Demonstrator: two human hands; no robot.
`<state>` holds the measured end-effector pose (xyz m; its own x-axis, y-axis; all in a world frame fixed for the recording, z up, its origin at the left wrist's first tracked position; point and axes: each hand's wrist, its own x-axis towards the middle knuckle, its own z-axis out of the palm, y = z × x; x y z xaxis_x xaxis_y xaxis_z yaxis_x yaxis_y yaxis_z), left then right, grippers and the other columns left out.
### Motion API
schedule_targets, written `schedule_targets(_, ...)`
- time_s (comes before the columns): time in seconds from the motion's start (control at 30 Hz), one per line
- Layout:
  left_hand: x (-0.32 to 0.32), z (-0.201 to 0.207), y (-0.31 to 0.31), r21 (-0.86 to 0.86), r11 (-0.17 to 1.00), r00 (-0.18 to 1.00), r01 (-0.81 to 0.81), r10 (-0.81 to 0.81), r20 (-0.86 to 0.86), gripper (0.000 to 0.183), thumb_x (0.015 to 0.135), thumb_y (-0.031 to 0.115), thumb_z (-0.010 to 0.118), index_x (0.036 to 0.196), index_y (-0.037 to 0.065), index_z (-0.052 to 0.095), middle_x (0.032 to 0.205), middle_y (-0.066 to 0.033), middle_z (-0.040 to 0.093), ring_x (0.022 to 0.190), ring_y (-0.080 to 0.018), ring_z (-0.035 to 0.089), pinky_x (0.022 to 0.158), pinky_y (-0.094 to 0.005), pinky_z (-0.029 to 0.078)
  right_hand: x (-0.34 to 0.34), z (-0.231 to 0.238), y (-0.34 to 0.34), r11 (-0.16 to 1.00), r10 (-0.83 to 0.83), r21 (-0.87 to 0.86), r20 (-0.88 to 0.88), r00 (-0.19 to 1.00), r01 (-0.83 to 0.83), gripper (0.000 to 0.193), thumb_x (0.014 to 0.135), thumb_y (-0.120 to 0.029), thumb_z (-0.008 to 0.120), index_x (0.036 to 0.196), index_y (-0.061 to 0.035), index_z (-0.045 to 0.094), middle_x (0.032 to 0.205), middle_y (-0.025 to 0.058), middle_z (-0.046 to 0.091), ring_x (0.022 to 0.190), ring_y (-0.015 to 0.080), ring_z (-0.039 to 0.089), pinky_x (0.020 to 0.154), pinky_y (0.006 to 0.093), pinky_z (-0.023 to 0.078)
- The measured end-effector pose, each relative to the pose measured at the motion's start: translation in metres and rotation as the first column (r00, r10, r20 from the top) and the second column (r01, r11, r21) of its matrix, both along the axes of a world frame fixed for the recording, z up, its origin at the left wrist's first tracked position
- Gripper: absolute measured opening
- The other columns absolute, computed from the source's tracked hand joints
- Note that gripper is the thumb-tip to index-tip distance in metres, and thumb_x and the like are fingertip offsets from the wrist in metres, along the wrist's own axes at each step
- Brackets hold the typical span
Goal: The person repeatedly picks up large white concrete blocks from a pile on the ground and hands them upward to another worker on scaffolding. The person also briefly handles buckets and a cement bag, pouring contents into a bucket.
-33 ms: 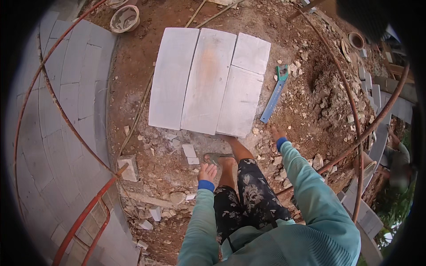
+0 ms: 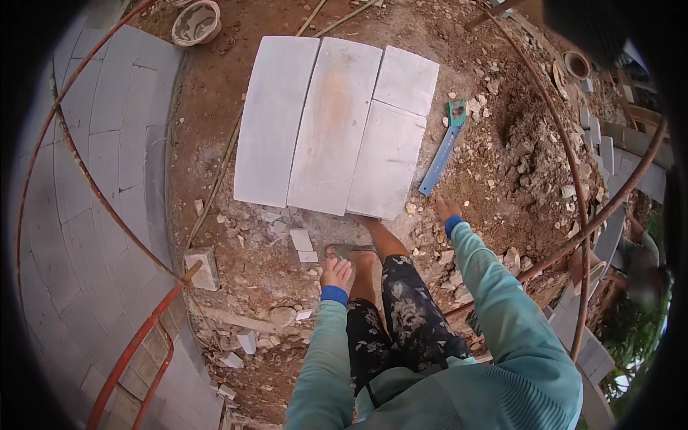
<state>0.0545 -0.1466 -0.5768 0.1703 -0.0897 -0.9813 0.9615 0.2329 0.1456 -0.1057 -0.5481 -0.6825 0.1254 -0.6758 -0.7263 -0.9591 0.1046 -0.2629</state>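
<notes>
The saw lies on the dirt, to the right of the white blocks. It is long and thin, and it slants. Its green handle is at the far end, a bit to the right. Its blue blade points back to the person, and a bit left.

The right hand is just beside the blade's end, but apart from it. I cannot tell if its fingers are open or closed. The left hand is near the left leg, with its fingers open and spread.

A thin strip of dirt runs between the blocks' right edge and the saw. On its other side, stony ground gives more room, up to a bumpy heap.
</notes>
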Motion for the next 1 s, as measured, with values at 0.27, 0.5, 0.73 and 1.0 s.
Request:
schedule_targets(0.27, 0.025, -0.109, -0.095, -0.015, 0.999, 0.999, -0.052, 0.052, 0.004, 0.077, 0.101, 0.048, 0.053, 0.151, -0.004, 0.025, 0.148, -0.0272, 0.04, 0.137, -0.0369, 0.043, 0.116, -0.0455, 0.035, 0.139, -0.065, -0.082, 0.962, -0.27, 0.087, 0.174, 0.947, 0.258, 0.074, 0.096, -0.066, 0.046, 0.142, -0.0087, 0.047, 0.117, 0.0147, 0.065, 0.09, 0.0276, 0.064, 0.075, 0.0439, 0.053)
schedule_targets(0.5, 0.042, -0.16, -0.148, 0.034, 0.987, 0.98, -0.158, 0.152, 0.13, 0.08, 0.099, 0.048, 0.058, 0.15, -0.005, 0.027, 0.15, -0.0226, 0.04, 0.14, -0.0343, 0.04, 0.119, -0.0477, 0.029, 0.121, -0.096, -0.008, 0.65, -0.741, 0.4, 0.148, 0.655, 0.646, 0.094, 0.094, -0.078, 0.028, 0.15, -0.0029, 0.037, 0.147, 0.0189, 0.047, 0.128, 0.0344, 0.05, 0.105, 0.0514, 0.039)
schedule_targets(0.73, 0.014, -0.165, -0.186, 0.172, 0.97, 0.983, -0.172, 0.157, 0.095, 0.069, 0.1, 0.045, 0.059, 0.147, -0.002, 0.039, 0.149, -0.0166, 0.041, 0.137, -0.0304, 0.044, 0.116, -0.0461, 0.036, 0.137, -0.105, 0.002, 0.627, -0.779, 0.463, 0.364, 0.511, 0.626, 0.094, 0.094, -0.076, 0.031, 0.155, -0.0045, 0.03, 0.156, 0.0211, 0.035, 0.142, 0.0357, 0.037, 0.118, 0.0495, 0.026)
schedule_targets(1.0, -0.026, -0.143, -0.218, -0.156, 0.987, 0.996, -0.028, 0.015, -0.083, 0.074, 0.099, 0.039, 0.061, 0.149, -0.005, 0.027, 0.148, -0.0246, 0.039, 0.142, -0.0408, 0.035, 0.119, -0.0492, 0.034, 0.119, -0.075, -0.053, 0.631, -0.76, 0.587, 0.335, 0.557, 0.507, 0.1, 0.089, -0.08, 0.04, 0.151, -0.0007, 0.034, 0.147, 0.0234, 0.046, 0.132, 0.0393, 0.048, 0.11, 0.0522, 0.038)
